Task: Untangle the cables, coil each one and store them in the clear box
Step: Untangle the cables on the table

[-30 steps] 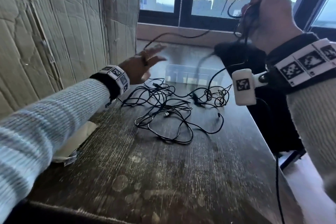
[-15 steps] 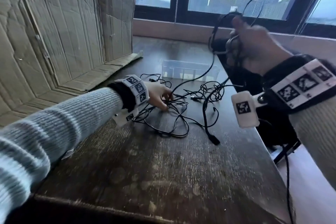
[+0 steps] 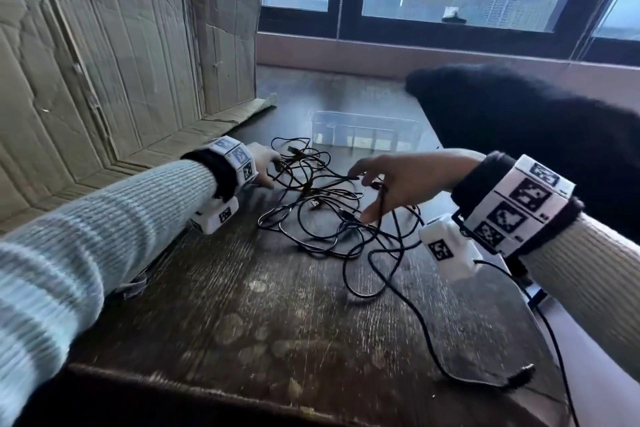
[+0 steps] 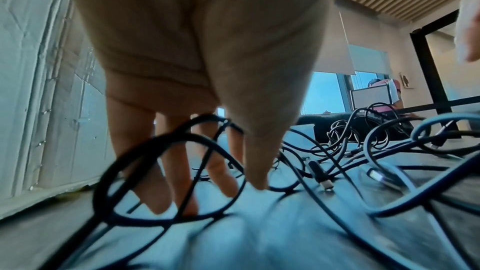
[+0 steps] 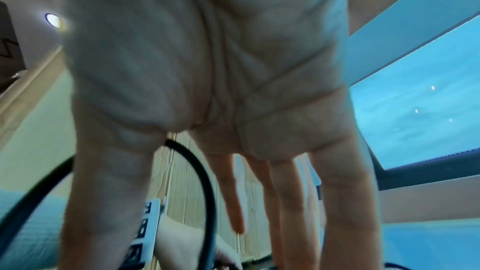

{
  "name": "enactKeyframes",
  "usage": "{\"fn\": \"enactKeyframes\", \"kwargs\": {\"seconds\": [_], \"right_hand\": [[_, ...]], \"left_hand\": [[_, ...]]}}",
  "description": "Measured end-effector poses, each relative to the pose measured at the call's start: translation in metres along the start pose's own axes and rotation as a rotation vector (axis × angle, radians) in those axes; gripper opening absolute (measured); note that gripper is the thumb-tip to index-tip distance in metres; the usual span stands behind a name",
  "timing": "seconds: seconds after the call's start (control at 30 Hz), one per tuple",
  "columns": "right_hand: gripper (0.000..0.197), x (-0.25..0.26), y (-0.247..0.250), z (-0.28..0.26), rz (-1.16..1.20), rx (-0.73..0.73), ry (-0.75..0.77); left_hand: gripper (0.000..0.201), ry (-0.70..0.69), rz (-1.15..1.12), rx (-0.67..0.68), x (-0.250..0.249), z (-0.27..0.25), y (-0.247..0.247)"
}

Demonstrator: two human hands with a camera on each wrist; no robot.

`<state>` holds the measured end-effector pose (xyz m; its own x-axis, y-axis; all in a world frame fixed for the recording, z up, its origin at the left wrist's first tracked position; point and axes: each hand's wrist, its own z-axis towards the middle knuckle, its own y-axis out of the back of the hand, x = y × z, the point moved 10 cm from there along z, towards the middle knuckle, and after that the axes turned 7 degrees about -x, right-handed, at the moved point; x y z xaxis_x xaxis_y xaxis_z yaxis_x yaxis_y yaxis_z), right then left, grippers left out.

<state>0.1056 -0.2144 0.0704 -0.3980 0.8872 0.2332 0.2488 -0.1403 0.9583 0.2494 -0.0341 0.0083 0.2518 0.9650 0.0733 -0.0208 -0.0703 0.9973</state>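
Note:
A tangle of thin black cables [image 3: 322,211] lies mid-table, and the clear box [image 3: 367,132] stands just behind it. My left hand [image 3: 272,174] reaches into the tangle's left side, its straight fingers [image 4: 215,176] poking down among the loops onto the tabletop and holding nothing. My right hand [image 3: 360,194] hovers over the right part of the tangle, fingers spread and straight. One black cable loop [image 5: 207,192] passes through the gap between its thumb and index finger without being pinched. A single cable trails to a plug [image 3: 519,380] near the front right edge.
Cardboard sheets [image 3: 121,45] wall off the left side of the dark wooden table [image 3: 242,322]. A dark fabric item [image 3: 519,121] hangs over the right edge beside the box. A window sill [image 3: 415,55] runs along the back.
My right hand came down from window height, let go of the bunch of cables it held up, and now hovers spread over the tangle. The left hand stayed at the tangle's left side.

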Motion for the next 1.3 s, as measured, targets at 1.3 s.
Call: {"fn": "enactKeyframes", "kwargs": {"seconds": [1.3], "right_hand": [[0.04, 0.003, 0.095, 0.092, 0.847, -0.412, 0.032]], "left_hand": [[0.011, -0.09, -0.739, -0.502, 0.002, -0.038, 0.211]]}}
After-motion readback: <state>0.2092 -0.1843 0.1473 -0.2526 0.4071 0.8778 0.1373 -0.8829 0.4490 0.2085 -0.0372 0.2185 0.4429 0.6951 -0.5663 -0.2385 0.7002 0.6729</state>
